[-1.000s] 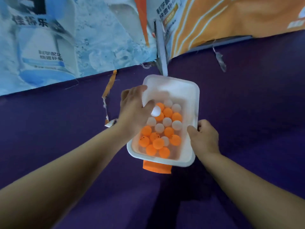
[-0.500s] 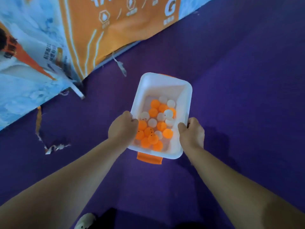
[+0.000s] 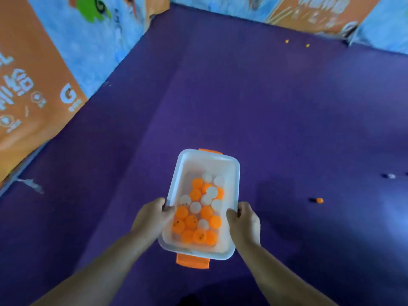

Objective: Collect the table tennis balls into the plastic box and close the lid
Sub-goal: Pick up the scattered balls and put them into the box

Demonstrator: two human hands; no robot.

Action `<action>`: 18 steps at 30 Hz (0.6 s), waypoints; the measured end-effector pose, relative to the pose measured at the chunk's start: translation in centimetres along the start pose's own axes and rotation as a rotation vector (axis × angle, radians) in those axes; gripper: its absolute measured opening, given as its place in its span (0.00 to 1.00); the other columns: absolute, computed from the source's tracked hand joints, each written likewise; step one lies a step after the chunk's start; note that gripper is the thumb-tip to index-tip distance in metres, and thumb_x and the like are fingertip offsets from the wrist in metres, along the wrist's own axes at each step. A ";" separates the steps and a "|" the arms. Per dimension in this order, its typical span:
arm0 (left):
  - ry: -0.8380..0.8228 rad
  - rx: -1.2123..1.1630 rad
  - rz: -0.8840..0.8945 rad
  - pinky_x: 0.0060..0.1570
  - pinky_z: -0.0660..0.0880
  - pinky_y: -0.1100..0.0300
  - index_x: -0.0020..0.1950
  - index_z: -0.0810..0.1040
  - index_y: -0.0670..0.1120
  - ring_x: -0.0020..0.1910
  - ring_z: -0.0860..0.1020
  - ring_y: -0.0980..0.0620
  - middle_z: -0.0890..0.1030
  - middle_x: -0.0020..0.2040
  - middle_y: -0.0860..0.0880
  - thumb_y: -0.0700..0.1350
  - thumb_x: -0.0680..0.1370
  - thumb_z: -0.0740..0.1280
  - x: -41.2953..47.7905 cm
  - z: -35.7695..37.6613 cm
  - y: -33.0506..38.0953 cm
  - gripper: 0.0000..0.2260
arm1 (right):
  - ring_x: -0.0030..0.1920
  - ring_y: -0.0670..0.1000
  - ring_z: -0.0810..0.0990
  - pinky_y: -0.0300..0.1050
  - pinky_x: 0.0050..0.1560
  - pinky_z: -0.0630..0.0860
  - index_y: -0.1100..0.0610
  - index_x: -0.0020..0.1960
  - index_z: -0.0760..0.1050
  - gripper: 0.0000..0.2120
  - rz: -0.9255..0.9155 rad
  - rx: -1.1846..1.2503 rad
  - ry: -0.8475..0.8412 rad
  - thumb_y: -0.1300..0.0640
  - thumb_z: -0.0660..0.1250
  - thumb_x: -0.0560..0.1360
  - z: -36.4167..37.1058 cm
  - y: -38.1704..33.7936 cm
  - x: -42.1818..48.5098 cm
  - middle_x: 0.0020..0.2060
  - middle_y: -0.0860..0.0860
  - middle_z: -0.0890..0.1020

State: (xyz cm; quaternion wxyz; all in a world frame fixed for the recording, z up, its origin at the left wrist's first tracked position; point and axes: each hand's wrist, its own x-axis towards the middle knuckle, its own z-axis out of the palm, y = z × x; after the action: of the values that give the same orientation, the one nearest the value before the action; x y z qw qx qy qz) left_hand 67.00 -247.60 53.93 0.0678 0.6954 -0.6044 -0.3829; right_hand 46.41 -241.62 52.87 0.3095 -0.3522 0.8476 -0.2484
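The plastic box (image 3: 199, 204) sits low in the middle of the view, lid off, with orange and white table tennis balls (image 3: 199, 214) piled in its near half. An orange latch (image 3: 192, 261) sticks out at its near end; the far one is mostly hidden behind the rim. The left hand (image 3: 152, 217) grips the box's left rim, fingers curled over the edge; the right hand (image 3: 244, 224) clasps the right rim. Purple floor (image 3: 276, 111) spreads around, one loose orange ball (image 3: 319, 200) lying well to the right. Blurred orange and blue banners (image 3: 44, 62) wall it in.
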 end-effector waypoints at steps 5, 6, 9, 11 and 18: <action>-0.095 0.033 0.140 0.26 0.60 0.58 0.30 0.63 0.48 0.27 0.67 0.53 0.69 0.27 0.51 0.47 0.74 0.63 -1.3 1.7 12.1 0.15 | 0.31 0.46 0.71 0.39 0.29 0.67 0.55 0.38 0.69 0.06 0.116 0.014 0.101 0.55 0.62 0.73 -11.8 1.1 2.0 0.32 0.47 0.75; -0.106 0.051 0.174 0.26 0.60 0.58 0.30 0.63 0.48 0.27 0.67 0.53 0.69 0.27 0.51 0.47 0.74 0.63 -1.1 2.0 14.2 0.15 | 0.31 0.46 0.71 0.39 0.29 0.68 0.55 0.38 0.69 0.07 0.141 0.018 0.127 0.55 0.62 0.73 -13.4 1.3 2.6 0.32 0.47 0.75; -0.141 0.088 0.283 0.26 0.60 0.58 0.31 0.63 0.46 0.27 0.66 0.53 0.69 0.28 0.51 0.48 0.75 0.62 0.3 3.0 19.8 0.14 | 0.31 0.46 0.70 0.42 0.30 0.68 0.54 0.35 0.67 0.09 0.205 0.052 0.206 0.55 0.63 0.72 -17.3 1.5 4.7 0.31 0.47 0.74; -0.173 0.114 0.349 0.26 0.60 0.58 0.32 0.64 0.46 0.27 0.66 0.52 0.68 0.28 0.51 0.47 0.75 0.62 2.0 3.8 23.4 0.14 | 0.31 0.47 0.69 0.43 0.31 0.67 0.55 0.35 0.67 0.08 0.253 0.081 0.255 0.55 0.63 0.72 -19.6 1.6 6.4 0.31 0.47 0.74; -0.326 0.150 0.608 0.25 0.58 0.58 0.30 0.62 0.47 0.27 0.64 0.51 0.66 0.27 0.52 0.46 0.75 0.63 7.1 8.4 37.0 0.16 | 0.30 0.47 0.67 0.42 0.30 0.64 0.55 0.34 0.66 0.11 0.409 0.247 0.482 0.56 0.65 0.72 -27.6 2.6 11.1 0.30 0.47 0.71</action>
State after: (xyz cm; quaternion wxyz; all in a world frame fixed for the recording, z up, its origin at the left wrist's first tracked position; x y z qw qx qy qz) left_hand 32.52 -260.51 65.46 0.0301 0.4162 -0.8132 -0.4057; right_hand 19.70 -242.73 66.21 0.1840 -0.0658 0.9130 -0.3582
